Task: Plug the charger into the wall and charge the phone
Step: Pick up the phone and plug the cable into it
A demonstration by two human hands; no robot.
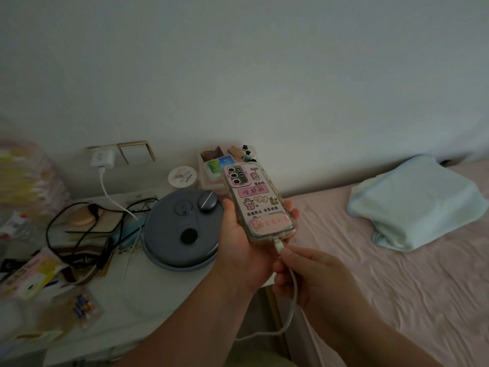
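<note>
A white charger (pixel 102 157) sits plugged into the wall socket (pixel 105 151) at the left. Its white cable (pixel 116 205) runs down over the table and loops up to the phone. My left hand (pixel 238 247) holds the phone (pixel 258 202), back side up, in a clear case with pink stickers. My right hand (pixel 309 274) pinches the cable's connector (pixel 279 246), which sits at the phone's bottom port.
A white bedside table (pixel 148 292) carries a grey round appliance (pixel 182 229), black cords, a white jar (pixel 182 176), a box of small items (pixel 225 160) and packets. To the right lies a bed with a pink sheet (pixel 397 260) and a light blue folded cloth (pixel 418 202).
</note>
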